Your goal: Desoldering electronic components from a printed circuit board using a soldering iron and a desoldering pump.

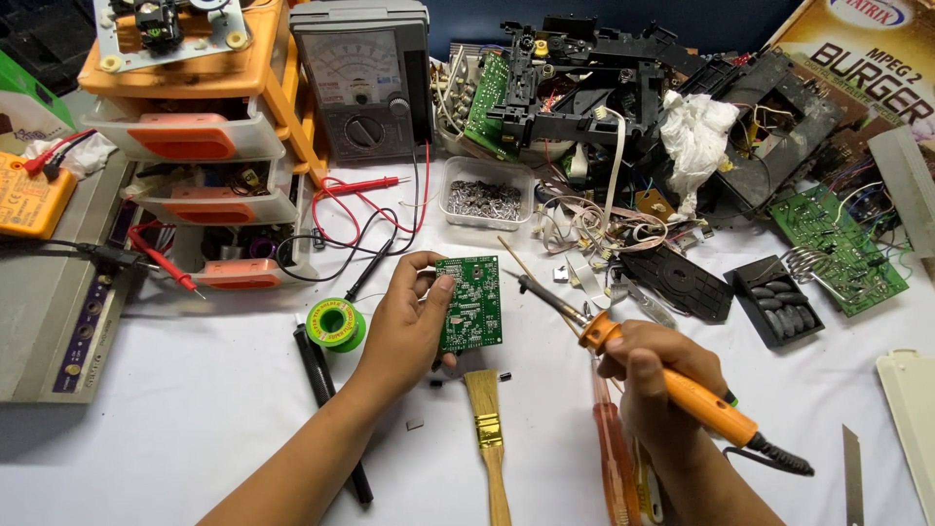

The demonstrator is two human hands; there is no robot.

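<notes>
Head view: my left hand pinches the green board by its left edge, thumb on the face, tilting it up so its face is towards me. My right hand is closed round the orange iron, held like a pen, tip just right of the board's top corner, not touching. A brush lies below the board, solder spool left of my wrist. Bare white table lies lower left; clutter crowds the far side.
</notes>
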